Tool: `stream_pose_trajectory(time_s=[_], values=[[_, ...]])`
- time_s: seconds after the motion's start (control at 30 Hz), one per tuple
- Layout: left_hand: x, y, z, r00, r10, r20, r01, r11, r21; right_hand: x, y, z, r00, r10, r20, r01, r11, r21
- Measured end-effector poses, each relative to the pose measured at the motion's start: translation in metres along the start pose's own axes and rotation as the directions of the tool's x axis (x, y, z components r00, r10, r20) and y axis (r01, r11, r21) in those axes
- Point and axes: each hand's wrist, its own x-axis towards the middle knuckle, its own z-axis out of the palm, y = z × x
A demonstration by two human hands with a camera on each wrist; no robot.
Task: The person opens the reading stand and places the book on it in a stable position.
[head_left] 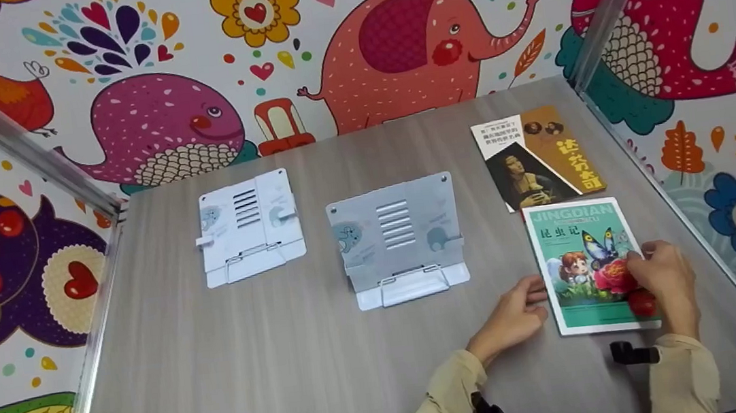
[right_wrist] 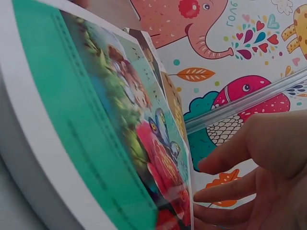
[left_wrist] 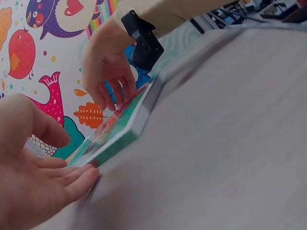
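The green-covered book lies cover up on the right, near part of the counter, between the two hands; it looks fairly light and stiff, with a thick block of pages; the glossy cover would probably slip under a flat push, and the corners could dent, so the long left and right edges seem the best hold, thumb above and fingers beneath. The left hand has its fingers extended to the left edge, thumb standing clear, gripping nothing; the right hand is loosely bent at the right edge, fingertips against it, thumb apart from the cover in the right wrist view. Just beyond the far edge lies a brown-and-white book; leftward stand a nearer metal stand and, farther left, a second metal stand.
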Motion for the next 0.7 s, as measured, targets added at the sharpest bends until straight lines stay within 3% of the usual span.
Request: stream_pose_trajectory(time_s=[0.1,0.2,0.27,0.4,0.5,0.7], values=[[0.001,0.002,-0.001,1.0,-0.017,-0.008,0.017,0.998,-0.064,-0.001,0.0,0.002,1.0,-0.001,0.014,0.001,1.0,-0.003],[0.001,0.006,-0.004,0.996,-0.075,-0.04,0.068,0.988,-0.138,0.0,0.004,0.002,0.999,-0.006,0.034,0.006,1.0,-0.003],[0.002,0.007,-0.005,0.988,-0.139,-0.063,0.122,0.968,-0.218,-0.001,0.006,0.001,0.999,-0.008,0.048,0.008,1.0,0.002],[0.006,0.007,-0.007,0.968,-0.241,-0.074,0.19,0.89,-0.415,-0.003,0.01,0.0,0.996,-0.012,0.092,0.01,1.0,0.02],[0.008,0.007,-0.006,0.962,-0.26,-0.088,0.195,0.872,-0.448,-0.005,0.01,0.001,0.986,-0.008,0.169,-0.001,0.999,0.05],[0.007,0.012,0.0,0.949,-0.228,-0.215,0.164,0.946,-0.278,-0.009,0.014,-0.001,0.954,-0.072,0.292,0.061,0.997,0.047]])
